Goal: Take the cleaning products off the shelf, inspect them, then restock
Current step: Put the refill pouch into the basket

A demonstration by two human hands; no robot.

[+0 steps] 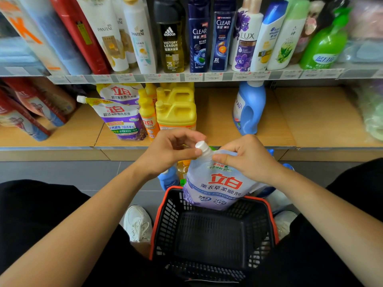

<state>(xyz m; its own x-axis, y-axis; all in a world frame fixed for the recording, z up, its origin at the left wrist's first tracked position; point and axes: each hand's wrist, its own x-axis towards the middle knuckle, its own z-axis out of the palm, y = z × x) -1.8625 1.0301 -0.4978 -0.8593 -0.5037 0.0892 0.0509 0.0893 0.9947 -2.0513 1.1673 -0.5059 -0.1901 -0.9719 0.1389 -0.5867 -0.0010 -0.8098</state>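
Refill pouch (pixel 217 183), soft, probably heavy and floppy: left hand (pixel 170 152) pinches its cap (pixel 201 146), right hand (pixel 246 160) grips its top edge; best held there.

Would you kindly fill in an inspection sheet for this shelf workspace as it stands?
Surface: wooden lower shelf, stock standing on it.
Job's things: lavender pouch held upright, its bottom at the far rim of the basket; purple pouches, yellow jugs and blue bottle on the lower shelf.
Clutter: floor bottles behind the basket.
Hands: left hand pinches the pouch's white cap; right hand pinches the pouch's top beside the spout.
Cables: nothing seen.
Surroundings: shampoo bottles on the upper shelf; white shoes on grey floor.
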